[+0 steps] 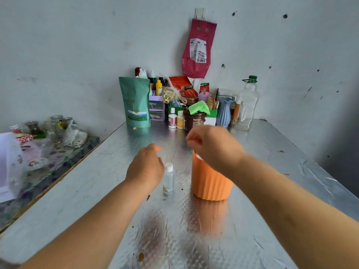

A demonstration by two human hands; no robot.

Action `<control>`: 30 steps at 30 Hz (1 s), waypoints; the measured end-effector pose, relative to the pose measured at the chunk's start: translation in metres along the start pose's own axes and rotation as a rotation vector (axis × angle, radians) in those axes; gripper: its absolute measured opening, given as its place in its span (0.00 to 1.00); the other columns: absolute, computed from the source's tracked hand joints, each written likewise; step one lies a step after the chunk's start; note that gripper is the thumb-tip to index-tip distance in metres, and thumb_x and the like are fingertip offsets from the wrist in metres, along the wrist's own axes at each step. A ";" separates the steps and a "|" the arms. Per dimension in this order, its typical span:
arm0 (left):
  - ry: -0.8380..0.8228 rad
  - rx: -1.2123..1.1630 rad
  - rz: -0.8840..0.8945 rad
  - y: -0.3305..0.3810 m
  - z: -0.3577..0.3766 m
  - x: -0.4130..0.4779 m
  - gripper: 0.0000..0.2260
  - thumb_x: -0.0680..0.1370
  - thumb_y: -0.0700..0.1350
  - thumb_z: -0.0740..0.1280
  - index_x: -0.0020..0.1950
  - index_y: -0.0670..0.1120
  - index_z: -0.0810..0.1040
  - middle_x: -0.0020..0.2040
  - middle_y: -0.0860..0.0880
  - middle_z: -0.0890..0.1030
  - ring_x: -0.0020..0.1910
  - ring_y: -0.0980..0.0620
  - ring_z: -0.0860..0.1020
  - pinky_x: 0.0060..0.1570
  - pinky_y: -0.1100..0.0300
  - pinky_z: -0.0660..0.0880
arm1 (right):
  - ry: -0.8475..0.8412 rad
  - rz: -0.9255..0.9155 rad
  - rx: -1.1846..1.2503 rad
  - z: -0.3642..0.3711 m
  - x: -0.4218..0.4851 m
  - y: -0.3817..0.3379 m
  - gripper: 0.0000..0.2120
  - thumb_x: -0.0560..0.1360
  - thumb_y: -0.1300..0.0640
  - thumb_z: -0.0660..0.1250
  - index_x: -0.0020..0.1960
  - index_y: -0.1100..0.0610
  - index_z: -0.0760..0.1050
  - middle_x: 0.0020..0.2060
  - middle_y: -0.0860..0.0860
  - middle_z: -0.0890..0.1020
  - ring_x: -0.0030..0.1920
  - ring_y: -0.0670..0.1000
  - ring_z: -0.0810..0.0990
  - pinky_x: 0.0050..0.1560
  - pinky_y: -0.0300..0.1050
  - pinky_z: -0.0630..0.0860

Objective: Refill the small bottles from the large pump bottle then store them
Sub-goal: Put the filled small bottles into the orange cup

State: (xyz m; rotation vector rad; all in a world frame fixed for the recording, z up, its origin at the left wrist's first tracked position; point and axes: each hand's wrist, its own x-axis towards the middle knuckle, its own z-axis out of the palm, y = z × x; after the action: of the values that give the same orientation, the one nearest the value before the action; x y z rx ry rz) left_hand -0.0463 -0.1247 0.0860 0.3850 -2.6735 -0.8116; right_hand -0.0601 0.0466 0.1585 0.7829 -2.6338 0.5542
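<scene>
1 small clear bottle [168, 179] stands mid-surface on the foil-covered table [272, 171], beside an orange ribbed cup [210, 181]. The left hand [145, 167] curls at its cap and the right hand [211, 144] curls over the cup; blur hides both grips. A stray knuckle could topple the bottle.

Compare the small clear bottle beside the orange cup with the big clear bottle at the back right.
The small bottle is far smaller than the big bottle. The small bottle's top is whitish; the big bottle's cap is green. The small bottle stands forward, by the orange cup; the big bottle stands at the back by the wall. Both are clear and upright.
</scene>
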 end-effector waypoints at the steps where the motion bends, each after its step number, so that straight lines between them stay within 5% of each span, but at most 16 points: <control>1: 0.000 -0.001 -0.006 -0.003 0.000 0.001 0.16 0.82 0.43 0.58 0.71 0.48 0.69 0.70 0.46 0.72 0.66 0.45 0.73 0.61 0.54 0.69 | -0.109 -0.020 0.009 0.012 0.002 -0.008 0.09 0.79 0.55 0.61 0.56 0.52 0.78 0.51 0.51 0.82 0.49 0.51 0.80 0.52 0.46 0.79; 4: -0.006 0.019 -0.002 -0.010 -0.002 0.002 0.17 0.82 0.43 0.59 0.71 0.48 0.69 0.70 0.46 0.71 0.66 0.44 0.73 0.62 0.53 0.69 | -0.352 -0.011 -0.129 0.059 0.011 -0.022 0.17 0.79 0.58 0.61 0.67 0.50 0.70 0.62 0.54 0.74 0.60 0.56 0.76 0.59 0.50 0.74; 10: -0.004 0.024 -0.013 -0.031 -0.007 0.002 0.15 0.82 0.43 0.60 0.69 0.47 0.71 0.68 0.45 0.73 0.64 0.44 0.74 0.62 0.52 0.71 | -0.476 0.015 -0.263 0.100 0.015 -0.028 0.23 0.74 0.68 0.59 0.69 0.57 0.67 0.62 0.58 0.69 0.64 0.61 0.69 0.60 0.55 0.72; 17: -0.039 -0.009 -0.008 -0.041 -0.006 -0.002 0.14 0.82 0.44 0.60 0.68 0.47 0.72 0.68 0.46 0.74 0.62 0.45 0.76 0.60 0.53 0.72 | -0.333 0.067 -0.162 0.059 0.007 -0.018 0.15 0.75 0.66 0.62 0.61 0.59 0.73 0.57 0.57 0.77 0.57 0.57 0.77 0.58 0.50 0.76; 22: -0.089 -0.101 0.042 -0.027 0.007 -0.007 0.15 0.81 0.45 0.62 0.68 0.49 0.72 0.67 0.50 0.74 0.61 0.49 0.77 0.58 0.56 0.74 | 0.036 0.177 0.008 -0.030 -0.009 -0.003 0.06 0.77 0.55 0.64 0.52 0.55 0.77 0.44 0.51 0.81 0.38 0.47 0.77 0.34 0.38 0.71; 26: -0.128 -0.099 0.263 0.003 0.017 -0.019 0.22 0.80 0.46 0.65 0.73 0.51 0.67 0.72 0.49 0.69 0.68 0.51 0.71 0.68 0.58 0.67 | 0.359 0.318 0.048 -0.068 -0.013 0.028 0.10 0.75 0.55 0.66 0.51 0.60 0.78 0.44 0.57 0.82 0.44 0.58 0.78 0.45 0.50 0.76; 30: -0.190 -0.068 0.423 0.029 0.022 -0.030 0.27 0.79 0.48 0.66 0.76 0.53 0.61 0.75 0.51 0.65 0.73 0.53 0.65 0.70 0.61 0.62 | 0.283 0.403 0.009 -0.058 -0.008 0.053 0.09 0.76 0.56 0.65 0.51 0.60 0.79 0.47 0.57 0.81 0.43 0.57 0.76 0.43 0.45 0.73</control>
State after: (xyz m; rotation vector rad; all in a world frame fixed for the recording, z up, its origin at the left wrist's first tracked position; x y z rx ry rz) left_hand -0.0315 -0.0804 0.0789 -0.2828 -2.7398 -0.8336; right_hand -0.0723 0.1179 0.1911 0.1513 -2.5252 0.7211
